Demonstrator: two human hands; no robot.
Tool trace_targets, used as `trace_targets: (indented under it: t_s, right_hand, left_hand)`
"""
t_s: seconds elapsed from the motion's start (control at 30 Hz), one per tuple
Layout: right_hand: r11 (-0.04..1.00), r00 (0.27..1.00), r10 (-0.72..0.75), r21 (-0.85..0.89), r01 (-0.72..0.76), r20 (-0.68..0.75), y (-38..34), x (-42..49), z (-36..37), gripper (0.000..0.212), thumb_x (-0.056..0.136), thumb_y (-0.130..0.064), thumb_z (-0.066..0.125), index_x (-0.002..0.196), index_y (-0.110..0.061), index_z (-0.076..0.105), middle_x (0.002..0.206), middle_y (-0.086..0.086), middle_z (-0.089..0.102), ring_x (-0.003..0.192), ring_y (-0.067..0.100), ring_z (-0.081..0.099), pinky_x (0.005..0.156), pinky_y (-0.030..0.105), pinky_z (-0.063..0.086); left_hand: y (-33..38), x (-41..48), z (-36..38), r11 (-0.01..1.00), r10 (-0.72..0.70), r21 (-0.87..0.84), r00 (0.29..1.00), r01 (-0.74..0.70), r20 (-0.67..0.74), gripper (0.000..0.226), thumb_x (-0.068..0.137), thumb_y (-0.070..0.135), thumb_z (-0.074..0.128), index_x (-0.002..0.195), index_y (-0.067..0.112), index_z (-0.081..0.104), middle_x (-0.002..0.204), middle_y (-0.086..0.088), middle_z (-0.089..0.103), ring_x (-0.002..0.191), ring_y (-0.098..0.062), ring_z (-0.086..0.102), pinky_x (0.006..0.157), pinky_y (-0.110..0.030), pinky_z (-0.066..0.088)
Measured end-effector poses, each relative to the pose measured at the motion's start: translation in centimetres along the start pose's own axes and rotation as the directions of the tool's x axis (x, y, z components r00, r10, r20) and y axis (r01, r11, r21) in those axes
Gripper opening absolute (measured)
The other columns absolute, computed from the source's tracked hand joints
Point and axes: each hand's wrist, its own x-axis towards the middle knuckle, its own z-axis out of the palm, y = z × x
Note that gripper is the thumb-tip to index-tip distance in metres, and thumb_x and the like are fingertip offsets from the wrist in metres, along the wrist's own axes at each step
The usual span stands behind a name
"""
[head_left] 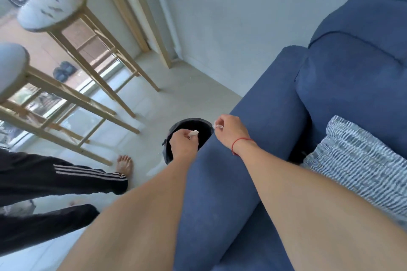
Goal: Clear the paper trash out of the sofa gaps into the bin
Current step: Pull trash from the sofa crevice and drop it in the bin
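A round black bin point(199, 124) stands on the floor against the end of the blue sofa's armrest point(242, 149). My left hand point(184, 144) hovers over the bin's opening, pinching a small white paper scrap point(194, 132). My right hand point(231, 133), with a red string on its wrist, is at the bin's right rim above the armrest and pinches another small white paper scrap point(218, 126). The bin's inside looks dark; I cannot see what lies in it.
Two tall wooden stools point(55, 6) point(13, 66) stand on the pale tiled floor to the left by a glass door. My legs in black striped trousers and a bare foot point(124, 166) are lower left. A striped cushion point(363, 160) lies on the sofa seat.
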Motion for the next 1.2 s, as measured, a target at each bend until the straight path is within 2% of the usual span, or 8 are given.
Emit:
trace_targets:
  t_s: [0.17,0.33,0.53,0.6,0.77,0.93,1.07,1.2]
  right_hand:
    - [1.000,0.999,0.007,0.008,-0.008,0.040,-2.4,4.3,4.3,0.022,0.092,-0.008,0.044,0.098,-0.012,0.065,0.109,0.006,0.066,0.096,0.027,0.064,0.079,0.036,0.055]
    - [0.999,0.996,0.042,0.016,-0.043,0.073,-3.3,7.5,7.9,0.023,0.093,-0.006,0.044,0.096,-0.013,0.066,0.111,0.007,0.066,0.100,0.026,0.063,0.087,0.040,0.055]
    - [0.993,0.938,0.082,-0.107,-0.049,0.337,-3.8,8.1,8.5,0.051,0.093,0.004,0.045,0.142,-0.008,0.046,0.145,0.015,0.047,0.129,0.032,0.051,0.106,0.042,0.046]
    - [0.993,0.943,0.092,-0.104,-0.061,0.320,-3.7,7.9,8.0,0.054,0.092,0.005,0.043,0.144,-0.011,0.043,0.148,0.014,0.045,0.128,0.032,0.052,0.104,0.042,0.048]
    - [0.992,0.978,0.053,-0.120,-0.030,0.202,-3.0,5.9,5.0,0.047,0.091,0.006,0.040,0.135,-0.007,0.051,0.142,0.011,0.048,0.127,0.031,0.050,0.104,0.040,0.046]
    - [0.989,0.995,0.046,-0.146,-0.032,0.092,-0.7,1.7,-0.4,0.049,0.094,0.000,0.036,0.141,-0.012,0.046,0.157,0.004,0.030,0.137,0.031,0.040,0.111,0.044,0.037]
    - [0.991,0.997,0.071,-0.117,-0.068,0.016,3.3,-2.1,-4.8,0.046,0.098,-0.011,0.037,0.143,-0.014,0.042,0.159,0.003,0.026,0.143,0.028,0.032,0.113,0.040,0.030]
    - [0.988,0.991,0.121,-0.085,-0.125,-0.054,9.1,-6.1,-8.6,0.050,0.094,-0.014,0.043,0.144,-0.017,0.042,0.158,0.000,0.030,0.141,0.028,0.037,0.116,0.040,0.032]
  left_hand:
    - [-2.1,5.5,-1.0,0.997,-0.074,-0.008,0.997,0.074,-0.036,0.019,0.088,0.021,0.061,0.103,0.011,0.066,0.097,-0.009,0.072,0.074,-0.021,0.061,0.080,-0.035,0.056]
    - [-3.4,9.5,-1.3,0.992,-0.116,-0.043,0.993,0.115,-0.034,0.020,0.090,0.020,0.059,0.103,0.007,0.066,0.098,-0.012,0.071,0.075,-0.024,0.061,0.067,-0.028,0.049]
    - [-3.4,10.8,-1.8,0.982,-0.172,0.105,0.975,0.158,0.141,0.031,0.094,0.020,0.054,0.123,0.012,0.057,0.121,-0.009,0.062,0.118,-0.032,0.055,0.098,-0.034,0.046]
    - [-3.1,10.3,-2.1,0.971,-0.176,0.199,0.963,0.136,0.202,0.050,0.094,0.024,0.053,0.139,0.005,0.045,0.140,-0.014,0.052,0.129,-0.033,0.050,0.106,-0.041,0.044]
    - [-1.0,6.9,-2.2,0.949,-0.083,0.314,0.956,-0.010,0.280,0.055,0.095,0.028,0.051,0.146,0.008,0.039,0.147,-0.011,0.047,0.131,-0.028,0.048,0.110,-0.038,0.040]
    - [2.4,1.0,-0.7,0.913,0.005,0.379,0.933,-0.151,0.359,0.059,0.097,0.031,0.047,0.149,0.011,0.031,0.143,-0.011,0.052,0.129,-0.028,0.051,0.108,-0.038,0.041]
    - [4.7,-4.5,1.8,0.914,0.111,0.327,0.925,-0.238,0.362,0.039,0.094,0.029,0.047,0.125,0.008,0.055,0.126,-0.014,0.062,0.098,-0.027,0.061,0.083,-0.035,0.049]
    - [6.3,-10.6,5.4,0.902,0.208,0.284,0.903,-0.326,0.376,0.053,0.097,0.031,0.046,0.147,0.018,0.037,0.143,-0.005,0.051,0.113,-0.026,0.061,0.085,-0.035,0.051]
